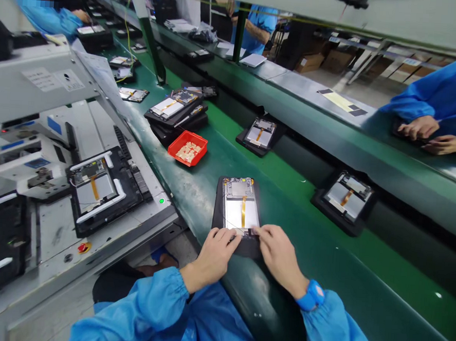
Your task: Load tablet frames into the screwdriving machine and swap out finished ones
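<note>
An opened tablet lies on a black holder on the green bench in front of me. Its circuit board is at the far end, and an orange ribbon cable runs down over the silver battery. My left hand grips the tablet's near edge at its left part, thumb and fingers close together. At the near right corner my right hand has thumb and forefinger pinched by a small dark part; what lies between them is hidden. A blue band circles the right wrist.
A red bin of small pale pieces stands beyond, beside stacked tablets. On the green conveyor sit two more tablets in holders. At left is a machine with a tablet in a fixture. A co-worker's hands are across the line.
</note>
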Tool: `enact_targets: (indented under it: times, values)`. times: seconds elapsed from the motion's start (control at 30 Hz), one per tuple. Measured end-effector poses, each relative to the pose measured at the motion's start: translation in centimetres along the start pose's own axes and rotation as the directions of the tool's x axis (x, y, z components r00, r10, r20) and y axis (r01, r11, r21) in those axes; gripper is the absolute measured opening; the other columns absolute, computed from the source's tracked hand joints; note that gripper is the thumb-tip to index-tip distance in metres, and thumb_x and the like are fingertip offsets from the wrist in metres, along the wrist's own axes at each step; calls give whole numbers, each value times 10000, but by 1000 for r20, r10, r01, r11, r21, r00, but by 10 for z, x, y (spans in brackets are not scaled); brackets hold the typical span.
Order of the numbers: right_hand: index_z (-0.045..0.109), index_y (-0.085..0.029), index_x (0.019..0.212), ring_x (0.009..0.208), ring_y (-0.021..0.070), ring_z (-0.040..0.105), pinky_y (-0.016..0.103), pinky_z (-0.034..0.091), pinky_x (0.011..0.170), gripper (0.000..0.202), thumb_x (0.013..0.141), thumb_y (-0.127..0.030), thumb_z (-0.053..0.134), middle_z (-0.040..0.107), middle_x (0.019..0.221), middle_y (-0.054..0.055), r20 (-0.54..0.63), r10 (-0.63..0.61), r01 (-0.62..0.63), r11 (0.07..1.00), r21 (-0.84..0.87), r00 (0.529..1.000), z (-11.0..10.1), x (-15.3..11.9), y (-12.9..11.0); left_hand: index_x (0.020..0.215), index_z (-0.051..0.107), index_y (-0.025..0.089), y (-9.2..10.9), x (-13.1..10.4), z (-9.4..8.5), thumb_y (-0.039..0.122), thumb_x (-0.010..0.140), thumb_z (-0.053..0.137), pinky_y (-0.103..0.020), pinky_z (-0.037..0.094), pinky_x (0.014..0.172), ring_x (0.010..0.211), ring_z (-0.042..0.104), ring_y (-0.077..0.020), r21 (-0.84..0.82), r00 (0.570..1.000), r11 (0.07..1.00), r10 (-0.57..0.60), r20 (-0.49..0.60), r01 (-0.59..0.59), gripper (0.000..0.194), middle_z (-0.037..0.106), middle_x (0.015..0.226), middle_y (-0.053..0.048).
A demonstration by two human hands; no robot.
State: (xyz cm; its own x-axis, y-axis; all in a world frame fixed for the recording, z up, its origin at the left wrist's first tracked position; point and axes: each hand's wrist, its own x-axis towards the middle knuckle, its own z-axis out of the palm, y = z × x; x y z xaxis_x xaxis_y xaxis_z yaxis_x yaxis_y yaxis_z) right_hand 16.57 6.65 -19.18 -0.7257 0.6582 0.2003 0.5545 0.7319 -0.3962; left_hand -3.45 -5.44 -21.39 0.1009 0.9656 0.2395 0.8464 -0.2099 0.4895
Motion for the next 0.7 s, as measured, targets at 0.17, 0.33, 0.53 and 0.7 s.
enact_targets:
  times: [0.17,0.33,0.53,0.7]
  values:
    - [693,-159,1135,820,221,655,360,512,750,326,948,-294,463,696,948,89,-43,265,-256,955,153,963,4,26,25,1124,619,141,-24,18,-28,76,847,509,-385,554,865,1002,661,-212,-748,751,462,-656,73,477,304,683,1111,-144]
    - [732,-132,1024,770,235,657,362,511,712,320,932,-295,472,698,872,108,1,236,-236,970,61,972,17,32,22,1055,606,96,-36,35,-41,128,752,714,-267,537,651,785,687,-161,-833,577,-172,-647,498,526,323,698,1018,-156]
    - [719,-125,1096,818,240,677,393,525,787,353,920,-308,474,727,918,107,9,341,-336,922,193,940,6,35,17,825,645,102,-23,50,-35,171,658,815,-172,388,503,558,518,-59,-839,617,-169,-606,503,518,248,620,678,-12]
    - [704,-136,1068,832,246,690,382,556,768,372,854,-419,594,741,951,106,-14,462,-394,771,500,887,-7,36,-3,951,660,114,-11,45,-44,340,621,862,-234,490,605,707,631,-137,-913,749,-155,-528,400,378,448,698,856,-67]
